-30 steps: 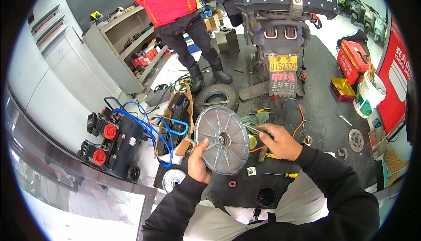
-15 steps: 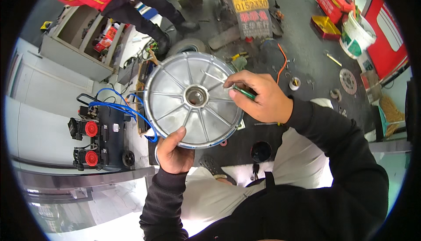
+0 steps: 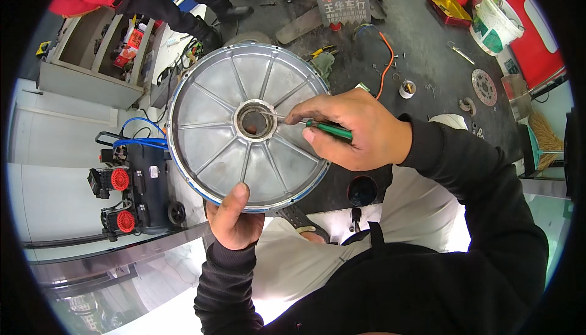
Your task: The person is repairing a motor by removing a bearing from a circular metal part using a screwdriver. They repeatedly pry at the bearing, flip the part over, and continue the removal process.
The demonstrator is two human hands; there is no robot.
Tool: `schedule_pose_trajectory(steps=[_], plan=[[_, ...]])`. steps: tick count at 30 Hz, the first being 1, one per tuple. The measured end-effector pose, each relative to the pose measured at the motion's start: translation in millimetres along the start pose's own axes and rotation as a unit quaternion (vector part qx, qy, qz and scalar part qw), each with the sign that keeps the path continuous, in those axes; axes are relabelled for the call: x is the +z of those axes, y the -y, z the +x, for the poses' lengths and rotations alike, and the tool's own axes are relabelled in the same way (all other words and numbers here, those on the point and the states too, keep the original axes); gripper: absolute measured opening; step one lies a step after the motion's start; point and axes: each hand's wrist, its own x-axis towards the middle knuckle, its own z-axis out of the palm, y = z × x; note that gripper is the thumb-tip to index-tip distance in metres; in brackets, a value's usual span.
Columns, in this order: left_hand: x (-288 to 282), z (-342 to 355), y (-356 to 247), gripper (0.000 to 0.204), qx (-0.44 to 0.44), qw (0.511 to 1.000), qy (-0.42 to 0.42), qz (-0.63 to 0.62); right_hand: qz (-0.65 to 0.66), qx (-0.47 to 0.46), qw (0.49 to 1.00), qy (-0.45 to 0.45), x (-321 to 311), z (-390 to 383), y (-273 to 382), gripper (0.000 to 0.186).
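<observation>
My left hand (image 3: 235, 219) grips the lower rim of a large, silvery, spoked metal hub cover (image 3: 217, 146), thumb on its face. My right hand (image 3: 351, 133) holds a green-handled screwdriver (image 3: 329, 129) across the cover, its thin shaft pointing left into the edge of the central bore (image 3: 256, 118); exact contact of the tip is too small to make out. A dark round bowl (image 3: 363, 192) lies on the dark mat below my right hand, near my legs.
A twin-motor compressor (image 3: 146, 188) with blue hose stands left. Grey shelving (image 3: 79, 82) and a co-worker's legs (image 3: 183, 5) are upper left. At right are a white bucket (image 3: 494, 24), yellow tray (image 3: 448, 11), brake disc (image 3: 484, 86) and broom (image 3: 543, 140). Pliers (image 3: 322, 50) lie beyond the cover.
The cover has been raised nearer and tilted face-up, so it appears larger. The screwdriver has moved from the outer part of the cover to the central bore. The view has tilted downward.
</observation>
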Motion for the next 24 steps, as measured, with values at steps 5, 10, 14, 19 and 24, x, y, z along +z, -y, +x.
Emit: schedule_pose_trajectory(steps=[5, 10, 14, 19, 24], plan=[[0, 0, 1, 0.069, 0.003, 0.999, -0.013, 0.029, -0.011, -0.008, 1.000, -0.014, 5, 0, -7, 0.022], [0, 0, 5, 0.064, 0.035, 0.997, 0.000, 0.074, -0.023, -0.005, 1.000, -0.016, 5, -1, -9, 0.021], [0, -3, 6, 0.073, 0.019, 0.995, -0.014, 0.100, -0.048, -0.022, 0.998, -0.033, 10, -3, -13, 0.021], [1, -3, 5, 0.073, 0.002, 0.996, -0.019, 0.089, -0.080, -0.047, 0.994, -0.061, 19, -6, -16, 0.020], [2, -2, 8, 0.075, 0.015, 0.995, -0.016, 0.093, -0.098, -0.038, 0.994, -0.033, 18, -9, -12, 0.020]])
